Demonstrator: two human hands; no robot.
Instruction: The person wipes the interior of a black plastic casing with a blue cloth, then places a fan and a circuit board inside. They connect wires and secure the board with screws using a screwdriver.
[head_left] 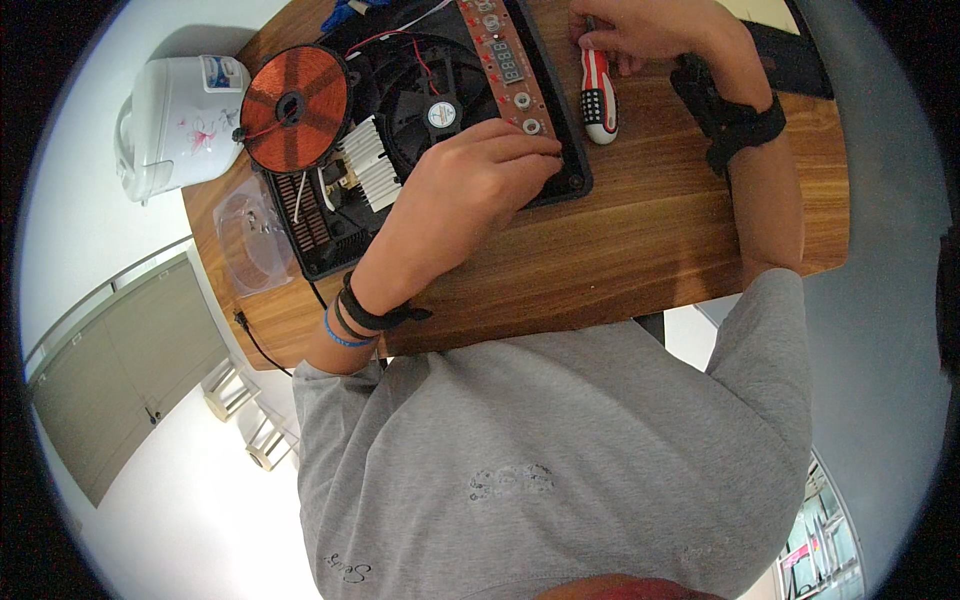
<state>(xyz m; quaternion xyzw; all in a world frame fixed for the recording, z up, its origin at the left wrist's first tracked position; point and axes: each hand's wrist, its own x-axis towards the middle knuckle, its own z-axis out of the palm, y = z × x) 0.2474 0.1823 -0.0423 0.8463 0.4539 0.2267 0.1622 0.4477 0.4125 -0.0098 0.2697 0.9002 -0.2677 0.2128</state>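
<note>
— What lies closest under the camera?

— The person's grey shirt, then the brown wooden surface [640, 250] past it. Both forearms reach up over its near edge.

— And around the work?

— An opened black induction cooker base [400, 130] lies at the far left part of the surface, with a round copper coil [293, 108] lifted toward its left side, a small black fan [440, 113] in the middle, white finned heat sinks [370, 160] in front of that, and a long reddish control board [505, 60] with buttons along its right side. A clear plastic lid [250, 235] lies left of the base, and a white rice cooker [180, 120] stands beyond the surface's left corner.

— Where are the hands?

— The left hand [480, 185] rests over the base's near right corner, fingertips pressed together at the lower end of the control board; whether they pinch anything, I cannot tell. The right hand [645, 28] is closed on the top of a red, white and black screwdriver [598, 95], which lies just right of the base, its handle pointing toward the person.
</note>
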